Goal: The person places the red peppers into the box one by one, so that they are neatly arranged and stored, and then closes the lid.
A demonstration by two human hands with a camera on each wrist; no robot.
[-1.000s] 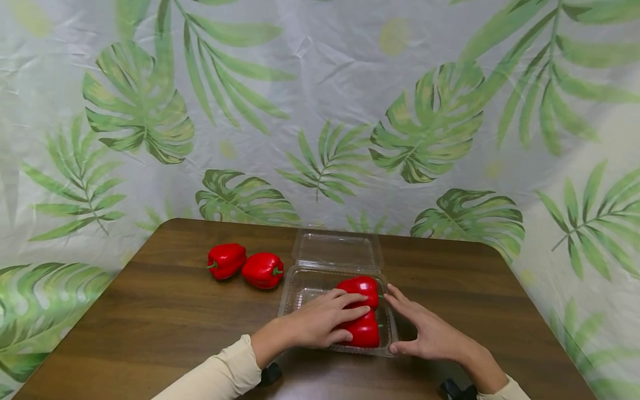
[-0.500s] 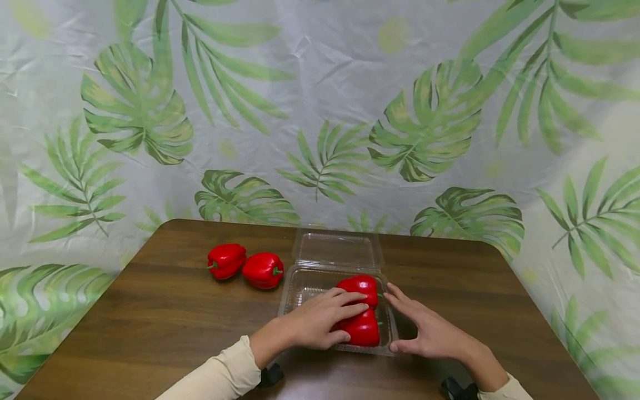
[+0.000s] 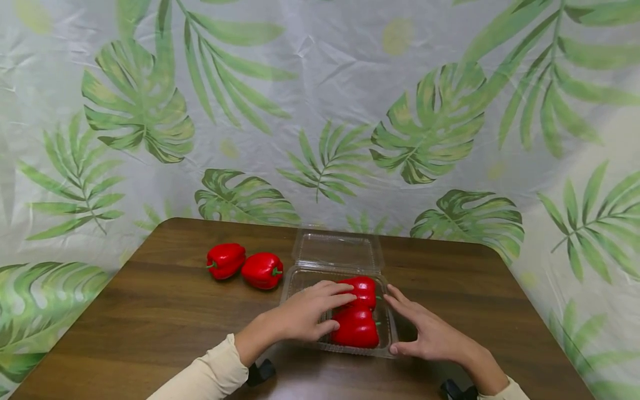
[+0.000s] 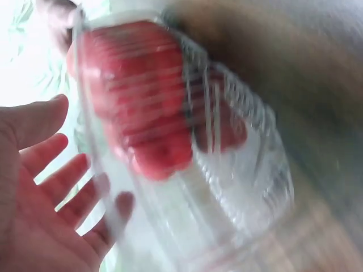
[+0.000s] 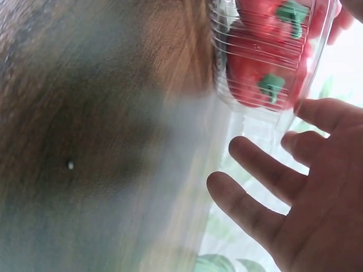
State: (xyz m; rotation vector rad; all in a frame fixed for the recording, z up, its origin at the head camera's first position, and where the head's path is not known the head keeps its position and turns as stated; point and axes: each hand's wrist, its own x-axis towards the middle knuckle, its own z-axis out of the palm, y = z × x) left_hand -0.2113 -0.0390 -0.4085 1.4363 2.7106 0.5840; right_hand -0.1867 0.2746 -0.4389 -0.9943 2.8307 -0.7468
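Two red bell peppers, a nearer one [image 3: 356, 329] and a farther one [image 3: 364, 290], lie side by side in the right half of a clear plastic clamshell container [image 3: 291, 282], stems to the right. Over the container's left half hovers my left hand [image 3: 305, 311], fingers loosely spread. Its fingertips reach toward the peppers; whether they touch cannot be told from the head view. In the left wrist view its palm [image 4: 39, 226] faces the container wall, holding nothing. My right hand [image 3: 430, 328] is at the container's right rim, fingers extended, and a fingertip appears to touch the corner in the right wrist view.
Two more red bell peppers, a left one [image 3: 226, 260] and a right one [image 3: 262, 270], lie on the brown wooden table [image 3: 165, 311] left of the container. The raised lid [image 3: 337, 249] leans back toward a leaf-print cloth [image 3: 330, 100] behind the table.
My left hand has drawn back to the left off the peppers, uncovering more of the nearer one. My right hand and the container have stayed about where they were.
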